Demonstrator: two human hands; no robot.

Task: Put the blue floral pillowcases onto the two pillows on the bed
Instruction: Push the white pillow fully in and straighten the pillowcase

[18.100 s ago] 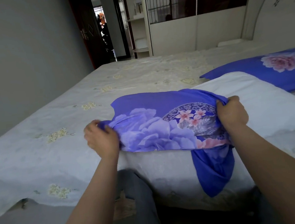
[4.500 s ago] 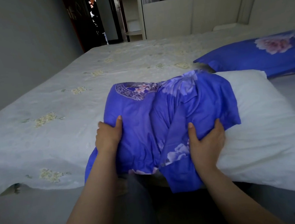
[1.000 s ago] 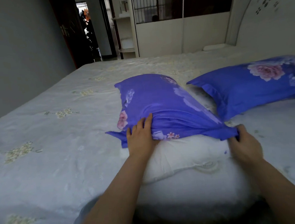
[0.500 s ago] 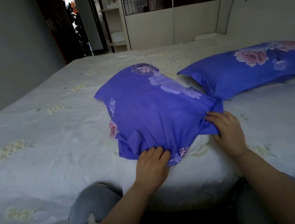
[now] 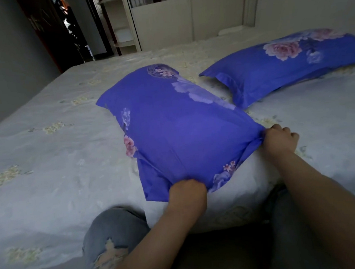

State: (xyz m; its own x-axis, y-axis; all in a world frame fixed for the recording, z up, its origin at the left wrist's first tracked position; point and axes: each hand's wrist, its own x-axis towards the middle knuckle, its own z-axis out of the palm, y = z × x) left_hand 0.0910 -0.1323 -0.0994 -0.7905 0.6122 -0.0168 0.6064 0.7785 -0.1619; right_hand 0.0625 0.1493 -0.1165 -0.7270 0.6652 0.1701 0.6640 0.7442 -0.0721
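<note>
A blue floral pillowcase (image 5: 178, 130) lay over most of a white pillow (image 5: 236, 195) near the near edge of the bed (image 5: 47, 165), its closed far end pointing away and its open hem toward the person. The near end of the pillow remained bare, bulging out white below the hem. The left hand (image 5: 187, 194) was curled around the hem at its near left part, fingers bunching the blue cloth. The right hand (image 5: 280, 140) pinched the hem at the pillow's right corner, fingers curled on a gathered fold, so the cloth stretched taut between the two hands. To the far right a second pillow (image 5: 290, 64) already wore its blue floral case, with a large pink flower on top, and lay flat on the bed, its near left corner just beside the first pillow. The bedsheet was pale with small yellowish flower patches. The person's knees in torn grey jeans (image 5: 110, 241) pressed against the bed's near edge. Beyond the bed stood a pale wardrobe (image 5: 184, 17) and, at far left, a dark doorway (image 5: 64, 30).
</note>
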